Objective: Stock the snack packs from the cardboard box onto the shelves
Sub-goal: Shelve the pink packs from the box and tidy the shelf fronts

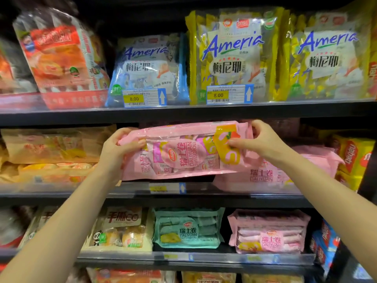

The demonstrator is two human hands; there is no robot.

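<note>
Both hands hold the pink snack pack (183,152) by its ends at the middle shelf (204,198): left hand (118,148) pinching one end, right hand (259,139) the other. Just beyond the right grip lies another pink pack (285,170); beyond the left, tan bread bags (51,152). Above the grip runs the upper shelf's edge (183,113).

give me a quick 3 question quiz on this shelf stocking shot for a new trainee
1. True or false: the pink Swiss roll pack is held by both hands.
2. Which pack sits on the shelf below, directly under the held one? A) green Swiss roll pack B) a blue can C) a glass jar
3. Fill in: both yellow price tags on the top shelf read ____.

Key: 1 true, left hand and right hand grip its ends; 2 A; 3 8.00.
</note>
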